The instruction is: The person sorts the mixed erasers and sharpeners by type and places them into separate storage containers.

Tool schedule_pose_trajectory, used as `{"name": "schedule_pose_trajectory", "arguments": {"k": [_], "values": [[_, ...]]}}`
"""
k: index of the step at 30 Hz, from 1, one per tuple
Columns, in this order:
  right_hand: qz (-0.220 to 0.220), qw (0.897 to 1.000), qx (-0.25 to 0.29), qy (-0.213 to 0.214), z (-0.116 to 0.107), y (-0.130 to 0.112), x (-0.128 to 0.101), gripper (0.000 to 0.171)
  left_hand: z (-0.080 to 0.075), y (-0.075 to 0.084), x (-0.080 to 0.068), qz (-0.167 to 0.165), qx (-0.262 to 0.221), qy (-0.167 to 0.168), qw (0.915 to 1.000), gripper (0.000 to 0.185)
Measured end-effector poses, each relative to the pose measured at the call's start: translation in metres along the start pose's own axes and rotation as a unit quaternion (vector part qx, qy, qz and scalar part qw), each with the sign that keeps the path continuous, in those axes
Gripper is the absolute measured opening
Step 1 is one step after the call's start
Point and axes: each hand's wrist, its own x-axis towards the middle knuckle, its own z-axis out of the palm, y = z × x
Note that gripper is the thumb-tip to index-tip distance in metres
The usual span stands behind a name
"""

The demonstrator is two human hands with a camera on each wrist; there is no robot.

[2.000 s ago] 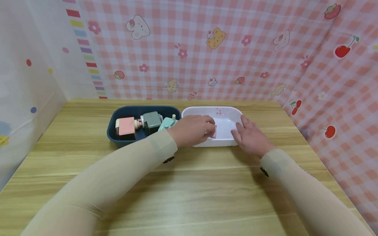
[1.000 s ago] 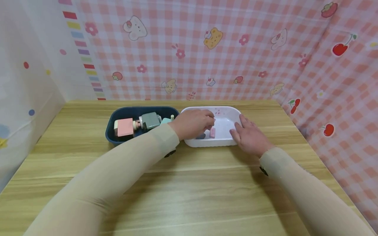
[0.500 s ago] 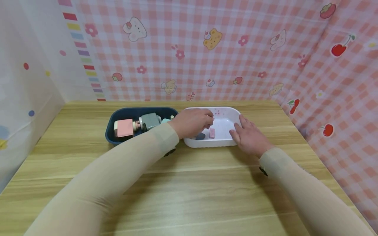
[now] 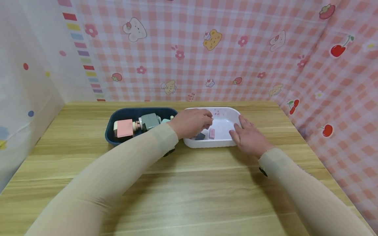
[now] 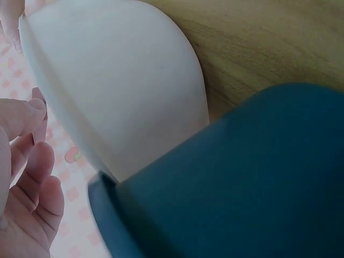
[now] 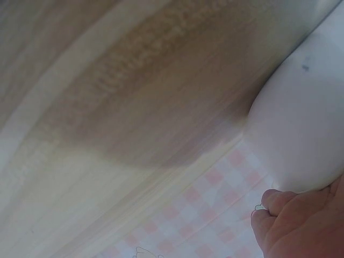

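In the head view, my left hand (image 4: 192, 123) is over the left part of a white bin (image 4: 225, 143). Between thumb and fingertip it pinches a small pink block (image 5: 39, 119), seen best in the left wrist view. Another pink block (image 4: 212, 133) lies on the bin floor, beside a dark grey block (image 4: 200, 136). My right hand (image 4: 251, 137) rests on the bin's right end with its fingers fairly straight. In the right wrist view, that hand's fingers (image 6: 277, 201) touch the white wall. The left forearm and hand hide part of the bin's left side.
A dark blue bin (image 4: 110, 136) stands left of the white one, close against it. Inside lie a pink square-topped piece (image 4: 125, 127), a grey-green piece (image 4: 150, 121) and a mint piece (image 4: 165, 121). Patterned cloth (image 4: 177, 39) hangs behind the wooden table (image 4: 189, 190).
My left hand has lifted slightly within the white bin, uncovering the pink and dark grey blocks on its floor. Over the last half second it has barely moved. The right hand stays on the rim.
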Motion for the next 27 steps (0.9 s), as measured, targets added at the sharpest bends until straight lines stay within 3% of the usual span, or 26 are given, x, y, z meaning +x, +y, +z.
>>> {"name": "schedule_pose_trajectory", "arguments": {"k": [12, 27], "values": [[0.004, 1.000, 0.001, -0.002, -0.0005, -0.0014, -0.0007, 0.070, -0.0027, 0.0024, -0.0020, -0.018, -0.006, -0.016, 0.9997, 0.032], [-0.002, 1.000, -0.007, -0.002, -0.0010, -0.0016, -0.0019, 0.078, -0.0033, 0.0071, -0.0043, 0.000, 0.018, 0.006, 0.9998, 0.033]]}}
